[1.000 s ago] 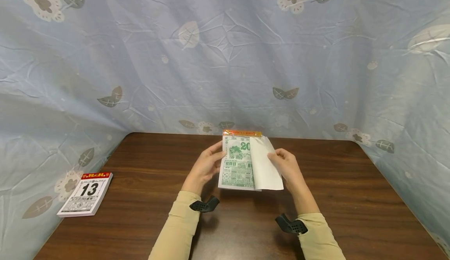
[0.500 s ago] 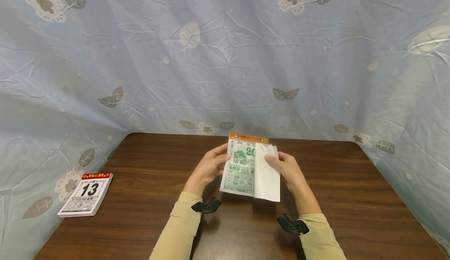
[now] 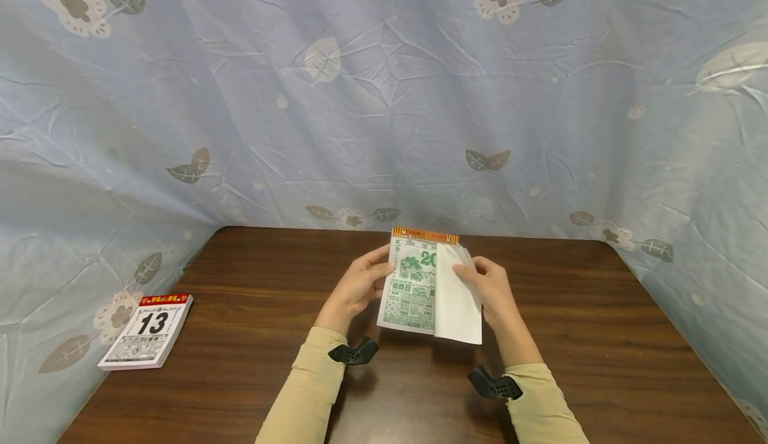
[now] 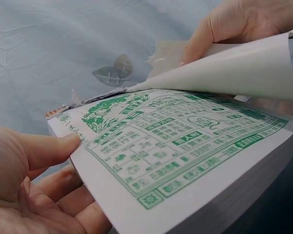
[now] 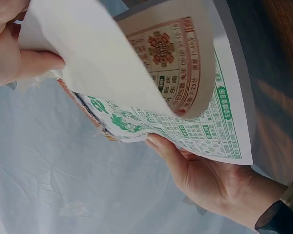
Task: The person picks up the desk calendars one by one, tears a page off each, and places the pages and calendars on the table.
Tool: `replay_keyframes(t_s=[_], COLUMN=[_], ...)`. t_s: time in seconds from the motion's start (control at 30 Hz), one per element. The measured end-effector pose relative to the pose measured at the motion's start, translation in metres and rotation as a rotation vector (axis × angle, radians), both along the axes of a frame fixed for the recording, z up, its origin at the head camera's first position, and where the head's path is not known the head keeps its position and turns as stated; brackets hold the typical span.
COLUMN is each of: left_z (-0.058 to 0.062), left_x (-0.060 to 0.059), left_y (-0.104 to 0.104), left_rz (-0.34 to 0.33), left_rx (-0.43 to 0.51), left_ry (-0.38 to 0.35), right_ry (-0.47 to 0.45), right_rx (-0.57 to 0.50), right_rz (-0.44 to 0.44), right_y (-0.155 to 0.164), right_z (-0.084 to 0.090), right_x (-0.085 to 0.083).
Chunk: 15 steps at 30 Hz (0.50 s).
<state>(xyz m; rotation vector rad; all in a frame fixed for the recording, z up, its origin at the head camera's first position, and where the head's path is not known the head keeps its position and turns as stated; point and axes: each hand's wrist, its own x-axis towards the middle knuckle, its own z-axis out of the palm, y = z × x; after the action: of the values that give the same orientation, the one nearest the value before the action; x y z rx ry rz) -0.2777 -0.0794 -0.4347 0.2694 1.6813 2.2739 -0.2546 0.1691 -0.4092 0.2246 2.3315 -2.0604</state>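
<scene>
A tear-off calendar pad (image 3: 413, 284) is held upright above the middle of the wooden surface (image 3: 240, 364), its long axis running from the near edge up to the orange bound strip (image 3: 425, 235) at the far end. The left edge of the pad is gripped by the left hand (image 3: 355, 289), with the thumb laid on the green-printed page and the fingers curled behind. The top sheet (image 3: 456, 297) is pinched near its upper right corner by the right hand (image 3: 492, 287) and is peeled rightward off the pad, curling away while attached only along the binding. The sheet thus lies directly in the right grip, with the binding just beyond it. A second calendar pad (image 3: 147, 331), showing 13, lies flat at the left edge of the surface, well apart.
</scene>
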Motion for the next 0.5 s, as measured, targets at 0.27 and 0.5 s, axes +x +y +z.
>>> replay_keyframes(t_s=[0.27,0.5], left_z=[0.0033,0.0058], left_x=[0.002,0.0034], left_y=[0.004,0.0078], left_rz=[0.026,0.096], left_rx=[0.004,-0.004], left_ry=[-0.019,-0.06], right_ry=[-0.001,0.005], right_rx=[-0.02,-0.081], right_rz=[-0.068,-0.039], right_y=[0.0026,0.0052], right_z=[0.0004,0.0023], right_x=[-0.0007,0.0007])
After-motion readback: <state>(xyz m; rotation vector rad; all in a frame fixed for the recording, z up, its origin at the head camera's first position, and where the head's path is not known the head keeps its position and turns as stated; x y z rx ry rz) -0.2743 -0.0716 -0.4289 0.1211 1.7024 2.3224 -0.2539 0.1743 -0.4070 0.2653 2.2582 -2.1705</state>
